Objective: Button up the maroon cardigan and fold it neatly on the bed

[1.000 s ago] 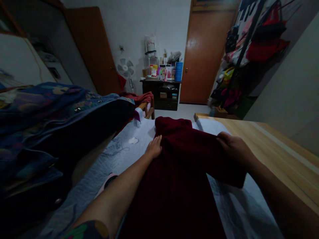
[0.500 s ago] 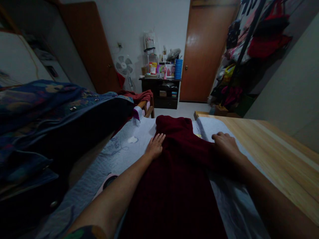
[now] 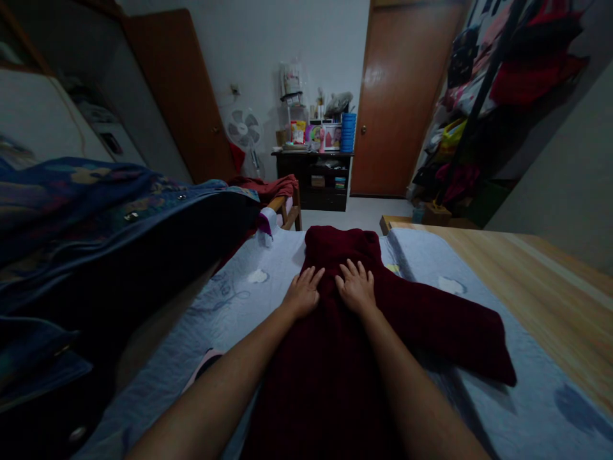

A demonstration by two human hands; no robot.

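A dark red long-sleeved garment (image 3: pixel 330 377) lies on the light blue patterned sheet (image 3: pixel 244 281), one sleeve stretched out to the right. Its collar end points away from me. My left hand (image 3: pixel 304 292) rests on the garment's upper left edge, fingers spread. Close beside it, my right hand (image 3: pixel 357 287) lies flat on the upper middle of the garment, fingers apart. Neither hand grips the cloth. The left sleeve cannot be seen. A pink-edged object (image 3: pixel 204 367) on the sheet is partly hidden behind my left forearm.
Denim clothing (image 3: pixel 110 191) hangs close on the left. A bare wooden board (image 3: pixel 541 281) borders the sheet on the right. Farther back stand a white fan (image 3: pixel 244 128), a dark cabinet (image 3: pixel 311 182) and a wooden door (image 3: pixel 397 108). Bags (image 3: pixel 522 83) hang at the upper right.
My right hand has moved left from the right sleeve to the garment's upper middle. The right sleeve now lies extended across the sheet. My left hand stays near the same edge.
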